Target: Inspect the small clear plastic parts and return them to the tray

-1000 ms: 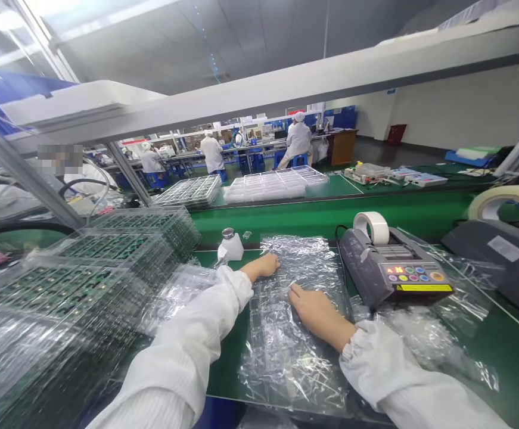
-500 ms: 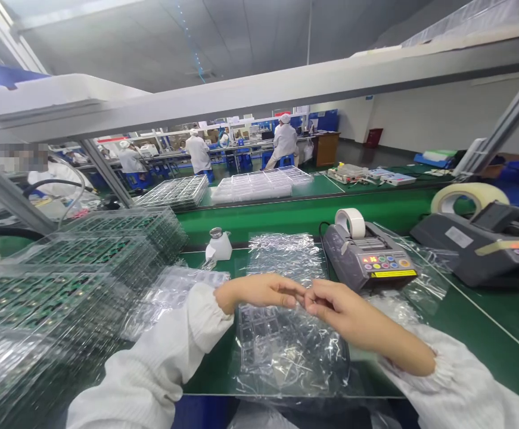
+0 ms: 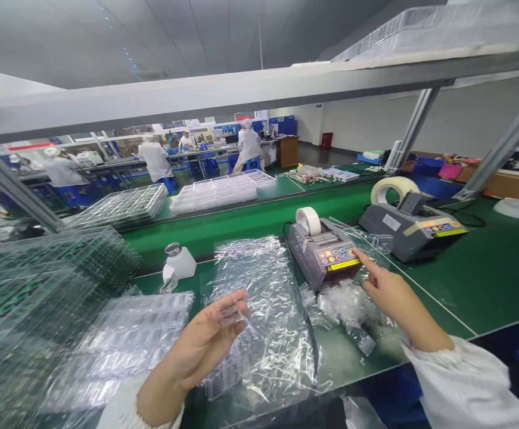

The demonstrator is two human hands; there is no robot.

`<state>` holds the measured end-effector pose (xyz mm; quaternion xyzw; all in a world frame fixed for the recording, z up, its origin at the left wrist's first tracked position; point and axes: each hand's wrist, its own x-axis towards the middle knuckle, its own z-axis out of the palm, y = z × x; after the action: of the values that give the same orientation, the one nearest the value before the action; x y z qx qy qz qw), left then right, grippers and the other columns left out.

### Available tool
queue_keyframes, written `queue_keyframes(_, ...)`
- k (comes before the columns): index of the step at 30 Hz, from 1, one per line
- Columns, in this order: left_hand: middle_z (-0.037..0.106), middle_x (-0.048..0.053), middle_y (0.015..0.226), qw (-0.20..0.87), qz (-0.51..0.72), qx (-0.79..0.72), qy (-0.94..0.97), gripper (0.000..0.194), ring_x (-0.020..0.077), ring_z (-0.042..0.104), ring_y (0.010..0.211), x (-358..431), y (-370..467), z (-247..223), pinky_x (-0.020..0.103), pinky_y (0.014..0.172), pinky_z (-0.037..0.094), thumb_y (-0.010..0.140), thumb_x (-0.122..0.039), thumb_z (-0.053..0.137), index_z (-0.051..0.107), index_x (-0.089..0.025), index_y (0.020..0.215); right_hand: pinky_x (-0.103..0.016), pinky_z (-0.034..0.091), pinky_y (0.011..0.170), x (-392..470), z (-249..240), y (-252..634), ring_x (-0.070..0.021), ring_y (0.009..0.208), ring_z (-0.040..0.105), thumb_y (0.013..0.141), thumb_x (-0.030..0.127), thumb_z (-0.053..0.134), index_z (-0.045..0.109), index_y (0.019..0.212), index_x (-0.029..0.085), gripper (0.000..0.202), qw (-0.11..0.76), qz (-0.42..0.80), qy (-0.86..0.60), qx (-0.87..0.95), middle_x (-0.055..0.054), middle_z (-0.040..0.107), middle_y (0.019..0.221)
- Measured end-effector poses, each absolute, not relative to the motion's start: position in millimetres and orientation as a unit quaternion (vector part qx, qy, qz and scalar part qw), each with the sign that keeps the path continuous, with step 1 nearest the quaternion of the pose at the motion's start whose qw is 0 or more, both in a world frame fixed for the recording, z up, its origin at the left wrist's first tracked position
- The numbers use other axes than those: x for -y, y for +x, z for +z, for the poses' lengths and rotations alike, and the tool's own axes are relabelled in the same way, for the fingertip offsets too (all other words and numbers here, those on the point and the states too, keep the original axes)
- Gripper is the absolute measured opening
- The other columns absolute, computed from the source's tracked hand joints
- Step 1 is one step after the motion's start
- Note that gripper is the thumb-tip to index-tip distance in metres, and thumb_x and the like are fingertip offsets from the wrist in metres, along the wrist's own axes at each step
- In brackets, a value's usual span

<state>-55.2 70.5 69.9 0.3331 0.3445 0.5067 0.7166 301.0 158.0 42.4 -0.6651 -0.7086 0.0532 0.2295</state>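
My left hand [image 3: 212,333] is raised over the bagged clear tray [image 3: 268,316] on the green bench, its fingers and thumb curved around a small clear plastic piece [image 3: 231,314]. Off to the right, my right hand [image 3: 384,289] has its index finger stretched out, the tip at the button panel of the nearer grey tape dispenser [image 3: 315,253]; the other fingers are folded under, and nothing shows in them. A roll of white tape [image 3: 308,221] sits on top of that dispenser. Crumpled clear plastic [image 3: 346,307] lies just in front of it.
Stacked clear trays with green boards [image 3: 40,298] stand at the left, beside empty-looking clear trays [image 3: 138,339]. A white bottle [image 3: 179,262] is behind them. A second tape dispenser [image 3: 409,226] stands at the right. A shelf beam [image 3: 241,98] crosses above; people in white work beyond.
My hands, together before, are now apart: the right has reached to the dispenser's panel, the left has come lower and to the left. The view has turned to the right.
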Motion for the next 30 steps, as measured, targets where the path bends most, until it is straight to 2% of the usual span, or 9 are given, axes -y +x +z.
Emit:
queue_keyframes(4,0.066,0.004,0.092,0.699,0.560,-0.353,0.269,0.045,0.0132,0.059,0.085,-76.0,-53.0,65.7,0.023,0.081,0.049,0.070,-0.050,0.065,0.068,-0.023,0.105,-0.025,0.019,0.041,-150.6,50.7,285.8,-0.0164,0.048,0.052,0.081,0.009,0.038,0.033,0.141,0.026,0.063,0.088,-0.103,-0.705,0.697,-0.005,0.063,0.073)
queue_keyframes(7,0.068,0.002,0.084,0.703,0.571,-0.329,0.266,0.046,0.0121,0.061,0.076,-78.4,-50.8,62.5,0.020,0.076,0.051,0.058,-0.051,0.072,0.071,-0.022,0.094,-0.025,0.020,0.042,-148.9,58.5,283.6,-0.0173,0.050,0.055,0.079,0.003,0.037,0.031,0.141,0.025,0.066,0.027,-0.132,-0.708,0.694,-0.006,0.063,0.071)
queue_keyframes(9,0.068,0.001,0.082,0.716,0.564,-0.301,0.280,0.047,0.0120,0.062,0.074,-76.5,-48.9,60.3,0.019,0.075,0.052,0.053,-0.049,0.076,0.071,-0.022,0.091,-0.025,0.021,0.044,-149.8,60.4,287.6,-0.0173,0.050,0.054,0.078,0.003,0.038,0.034,0.141,0.024,0.066,0.033,-0.099,-0.705,0.702,-0.005,0.061,0.066)
queue_keyframes(11,0.069,0.000,0.084,0.731,0.551,-0.272,0.295,0.045,0.0123,0.063,0.077,-71.1,-47.2,58.2,0.019,0.078,0.051,0.053,-0.045,0.078,0.071,-0.025,0.093,-0.026,0.024,0.045,-148.8,57.5,292.6,-0.0167,0.050,0.052,0.078,0.007,0.040,0.035,0.140,0.021,0.064,0.101,-0.019,-0.697,0.709,-0.002,0.057,0.060)
queue_keyframes(13,0.069,-0.001,0.087,0.743,0.537,-0.258,0.305,0.041,0.0127,0.064,0.082,-62.9,-46.8,56.4,0.018,0.082,0.050,0.054,-0.040,0.080,0.070,-0.026,0.091,-0.025,0.028,0.047,-144.2,49.5,294.9,-0.0153,0.049,0.048,0.080,0.018,0.044,0.041,0.135,0.017,0.055,0.238,0.104,-0.695,0.670,0.002,0.051,0.055)
queue_keyframes(15,0.069,-0.001,0.089,0.754,0.521,-0.252,0.310,0.036,0.0136,0.064,0.088,-54.1,-48.2,54.9,0.018,0.085,0.049,0.055,-0.036,0.080,0.070,-0.027,0.088,-0.024,0.029,0.045,-137.3,38.5,292.2,-0.0128,0.045,0.041,0.081,0.036,0.049,0.053,0.121,0.012,0.047,0.382,0.259,-0.676,0.575,0.005,0.043,0.050)
queue_keyframes(17,0.069,-0.002,0.090,0.761,0.512,-0.249,0.311,0.032,0.0145,0.064,0.091,-46.5,-51.2,53.9,0.020,0.086,0.049,0.058,-0.033,0.080,0.070,-0.027,0.087,-0.023,0.025,0.041,-131.1,27.8,285.2,-0.0092,0.040,0.031,0.073,0.052,0.057,0.061,0.100,0.010,0.050,0.465,0.404,-0.633,0.469,0.008,0.034,0.046)
queue_keyframes(22,0.067,-0.003,0.093,0.765,0.519,-0.255,0.285,0.028,0.0162,0.064,0.093,-36.1,-60.3,49.6,0.022,0.088,0.050,0.062,-0.031,0.078,0.069,-0.026,0.088,-0.019,0.013,0.037,-129.6,17.1,267.8,-0.0028,0.036,0.018,0.055,0.060,0.073,0.060,0.077,0.012,0.054,0.518,0.580,-0.536,0.329,0.013,0.024,0.040)
queue_keyframes(30,0.067,-0.002,0.090,0.769,0.525,-0.253,0.263,0.029,0.0163,0.064,0.091,-33.1,-55.5,37.7,0.024,0.087,0.051,0.062,-0.031,0.078,0.069,-0.025,0.088,-0.017,0.010,0.034,-138.1,15.1,261.1,-0.0010,0.032,0.017,0.051,0.049,0.078,0.057,0.069,0.013,0.045,0.523,0.617,-0.509,0.295,0.013,0.025,0.036)
